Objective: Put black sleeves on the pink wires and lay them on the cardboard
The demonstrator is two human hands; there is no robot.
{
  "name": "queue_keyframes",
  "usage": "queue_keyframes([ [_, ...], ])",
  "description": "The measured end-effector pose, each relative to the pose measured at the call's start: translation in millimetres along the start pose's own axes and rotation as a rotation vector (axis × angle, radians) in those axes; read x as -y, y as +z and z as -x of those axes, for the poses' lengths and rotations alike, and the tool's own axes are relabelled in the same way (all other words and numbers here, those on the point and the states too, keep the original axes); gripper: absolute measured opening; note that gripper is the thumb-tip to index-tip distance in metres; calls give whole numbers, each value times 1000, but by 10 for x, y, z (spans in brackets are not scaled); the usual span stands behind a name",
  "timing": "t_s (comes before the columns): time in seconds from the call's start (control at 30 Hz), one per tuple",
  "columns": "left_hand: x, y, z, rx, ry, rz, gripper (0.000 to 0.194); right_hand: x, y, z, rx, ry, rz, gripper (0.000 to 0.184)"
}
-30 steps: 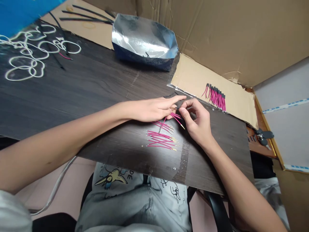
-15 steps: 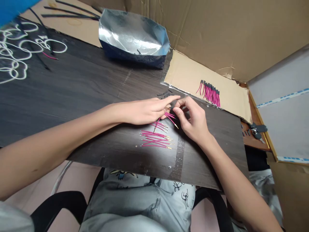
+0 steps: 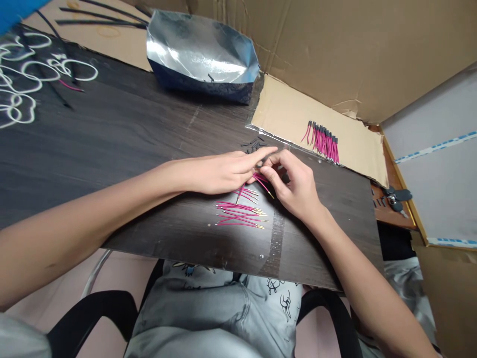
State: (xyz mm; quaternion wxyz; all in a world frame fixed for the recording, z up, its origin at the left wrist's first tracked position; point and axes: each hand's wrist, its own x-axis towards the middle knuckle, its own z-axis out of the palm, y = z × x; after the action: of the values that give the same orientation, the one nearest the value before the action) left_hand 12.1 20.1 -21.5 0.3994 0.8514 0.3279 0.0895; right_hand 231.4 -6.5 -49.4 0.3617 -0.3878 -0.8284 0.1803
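My left hand [image 3: 229, 171] is closed on several thin pink wires [image 3: 265, 186] with gold pin ends; its index finger points right over the work. My right hand [image 3: 292, 180] pinches at my left fingertips, on a short piece of black tubing [image 3: 260, 164] that the fingers mostly hide. Whether the tubing sits around a wire end, I cannot tell. Below my left hand, more pink wires [image 3: 238, 222] lie in loose rows, gold ends to the right. Short black tube pieces [image 3: 254, 143] are scattered just beyond my hands.
Behind stands an open foil bag [image 3: 203, 52]. A cardboard strip [image 3: 278, 110] at the right bears a row of pink wires with black sleeves [image 3: 323, 141]. White cord loops [image 3: 80, 69] and long black tubes [image 3: 100, 22] lie at the left. Keys [image 3: 398, 199] rest far right.
My right fingertips have moved left, up against my left fingers, and the black tube that showed between them is now mostly covered. The view has shifted, so everything appears further left.
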Motion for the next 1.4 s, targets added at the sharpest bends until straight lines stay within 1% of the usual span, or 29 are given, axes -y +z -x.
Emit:
queue_keyframes([
  [0.1,17,-17,-1,-7,-7,3,71,9,23,5,-15,36,17,17],
  [0.2,44,-36,-6,-17,-1,41,74,17,49,3,-32,43,9,18],
  [0.43,72,-40,-14,-34,47,96,80,36,87,-9,-89,-9,-13,9],
  [0.73,58,-5,-18,-33,67,120,86,105,112,-35,-86,-38,37,12],
  [0.8,52,-10,-15,-42,66,127,86,123,105,-44,-75,-42,26,12],
  [0.87,65,-17,-20,-51,79,157,83,112,85,-53,-92,-12,1,13],
  [0.97,124,-19,-56,-43,83,299,79,-3,30,-63,-214,111,-31,18],
  [1.03,172,-17,-94,-50,62,460,80,-141,-14,-67,-293,186,-22,20],
  [1.07,190,-17,-114,-69,49,552,81,-216,-34,-68,-301,205,-3,19],
  [1.17,202,-35,-155,-169,-13,814,84,-389,-74,-67,-269,216,83,14],
  [1.23,174,-62,-165,-235,-56,929,79,-427,-74,-68,-227,196,128,11],
  [1.3,133,-89,-166,-285,-80,989,70,-409,-51,-72,-173,154,159,11],
  [1.4,89,-105,-170,-342,-106,1027,59,-346,15,-89,-85,76,216,21],
])
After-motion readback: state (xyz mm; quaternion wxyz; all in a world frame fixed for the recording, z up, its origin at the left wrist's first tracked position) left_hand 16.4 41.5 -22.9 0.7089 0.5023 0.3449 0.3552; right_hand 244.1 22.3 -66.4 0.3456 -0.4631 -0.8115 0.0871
